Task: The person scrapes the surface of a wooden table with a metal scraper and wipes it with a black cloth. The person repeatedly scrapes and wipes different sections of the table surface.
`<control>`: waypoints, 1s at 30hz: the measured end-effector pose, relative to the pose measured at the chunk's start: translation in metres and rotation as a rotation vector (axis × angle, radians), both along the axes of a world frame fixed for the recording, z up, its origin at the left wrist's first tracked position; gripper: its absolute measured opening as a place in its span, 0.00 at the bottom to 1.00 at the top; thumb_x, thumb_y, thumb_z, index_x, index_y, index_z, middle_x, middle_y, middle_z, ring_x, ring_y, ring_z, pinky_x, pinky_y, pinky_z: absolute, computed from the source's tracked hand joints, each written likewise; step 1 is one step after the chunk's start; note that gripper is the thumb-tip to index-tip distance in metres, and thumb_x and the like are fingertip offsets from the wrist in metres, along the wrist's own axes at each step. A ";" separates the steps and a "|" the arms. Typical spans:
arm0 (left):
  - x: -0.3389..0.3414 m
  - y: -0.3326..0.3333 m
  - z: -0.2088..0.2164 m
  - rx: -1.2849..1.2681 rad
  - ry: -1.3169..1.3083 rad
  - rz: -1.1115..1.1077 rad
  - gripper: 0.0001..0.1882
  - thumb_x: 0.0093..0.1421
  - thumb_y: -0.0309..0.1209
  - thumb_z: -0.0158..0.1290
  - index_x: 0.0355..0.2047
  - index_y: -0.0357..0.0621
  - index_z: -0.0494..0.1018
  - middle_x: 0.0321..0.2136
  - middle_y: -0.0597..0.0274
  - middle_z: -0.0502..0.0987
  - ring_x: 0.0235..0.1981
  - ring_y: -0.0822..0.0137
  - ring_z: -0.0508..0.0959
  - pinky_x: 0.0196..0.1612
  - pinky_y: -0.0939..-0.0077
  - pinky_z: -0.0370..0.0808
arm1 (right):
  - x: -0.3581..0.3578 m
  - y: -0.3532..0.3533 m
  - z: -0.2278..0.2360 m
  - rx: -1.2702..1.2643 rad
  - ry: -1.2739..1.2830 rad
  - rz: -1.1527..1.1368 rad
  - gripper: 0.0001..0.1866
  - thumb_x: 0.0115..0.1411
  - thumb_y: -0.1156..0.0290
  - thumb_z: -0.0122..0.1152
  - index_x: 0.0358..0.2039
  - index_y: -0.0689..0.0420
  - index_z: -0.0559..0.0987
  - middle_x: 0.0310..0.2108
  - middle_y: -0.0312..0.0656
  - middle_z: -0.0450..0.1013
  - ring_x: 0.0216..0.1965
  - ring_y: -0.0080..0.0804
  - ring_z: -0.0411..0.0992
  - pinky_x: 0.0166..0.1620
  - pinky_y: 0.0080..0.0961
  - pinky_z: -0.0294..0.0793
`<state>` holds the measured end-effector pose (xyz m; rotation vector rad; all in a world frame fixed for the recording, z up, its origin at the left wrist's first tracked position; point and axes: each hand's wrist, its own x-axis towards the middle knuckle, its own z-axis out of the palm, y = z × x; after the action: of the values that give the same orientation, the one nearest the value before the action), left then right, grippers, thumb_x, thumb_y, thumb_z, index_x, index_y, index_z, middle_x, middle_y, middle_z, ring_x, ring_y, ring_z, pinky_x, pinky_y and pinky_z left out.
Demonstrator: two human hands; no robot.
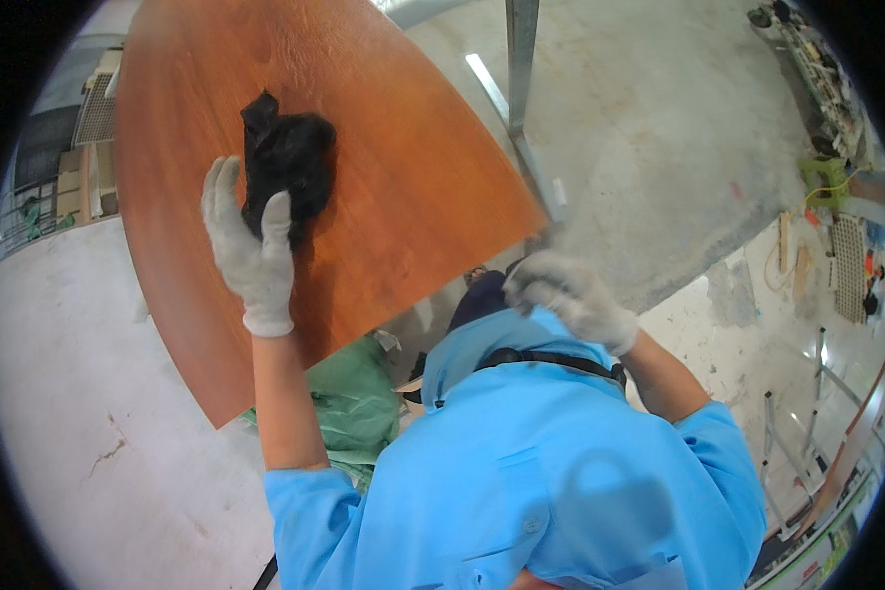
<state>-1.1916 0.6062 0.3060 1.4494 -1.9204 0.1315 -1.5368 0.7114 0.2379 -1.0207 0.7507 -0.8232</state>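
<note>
A large reddish-brown wood-grain panel [383,197] lies in front of me. On it rests a crumpled black bundle [305,162], cloth or thin plastic; I cannot tell which. In a white work glove, my left hand [249,246] is at the bundle's near left side, fingers stretched out and thumb apart. It may touch the bundle but does not grip it. My right hand [570,298], gloved too, is beside the panel's near right corner, close to my waist. Its fingers are curled in, and what they hold, if anything, is hidden.
Below the panel's near edge lies green sheeting [349,398]. A metal post [521,79] stands beyond the panel's right edge. Cartons and crates [87,177] line the far left. At the right are a yellow-green stool [824,182], metal frame pieces [792,442] and mixed clutter.
</note>
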 end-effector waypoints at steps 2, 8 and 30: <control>0.011 0.012 -0.001 0.025 -0.052 0.007 0.29 0.64 0.41 0.63 0.60 0.38 0.73 0.61 0.44 0.73 0.65 0.46 0.70 0.67 0.56 0.67 | 0.026 0.006 -0.010 0.008 0.108 0.176 0.10 0.71 0.71 0.55 0.45 0.64 0.80 0.38 0.42 0.78 0.34 0.27 0.75 0.40 0.26 0.77; 0.020 0.018 -0.014 0.251 -0.121 0.024 0.27 0.63 0.39 0.64 0.59 0.39 0.75 0.59 0.46 0.76 0.62 0.47 0.73 0.65 0.59 0.69 | 0.092 0.012 -0.047 -0.048 0.047 0.251 0.17 0.71 0.63 0.58 0.50 0.64 0.80 0.33 0.43 0.79 0.34 0.27 0.76 0.39 0.26 0.76; 0.019 0.017 -0.017 0.242 -0.120 0.022 0.27 0.64 0.41 0.63 0.59 0.40 0.75 0.58 0.45 0.76 0.62 0.47 0.73 0.65 0.60 0.69 | 0.119 0.018 -0.075 0.103 -0.290 -0.224 0.22 0.70 0.58 0.65 0.55 0.61 0.80 0.34 0.31 0.78 0.31 0.17 0.69 0.34 0.19 0.70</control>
<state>-1.1721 0.6234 0.2890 1.6538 -2.0744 -0.0047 -1.4179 0.7298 0.1627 -0.7127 0.6571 -1.0878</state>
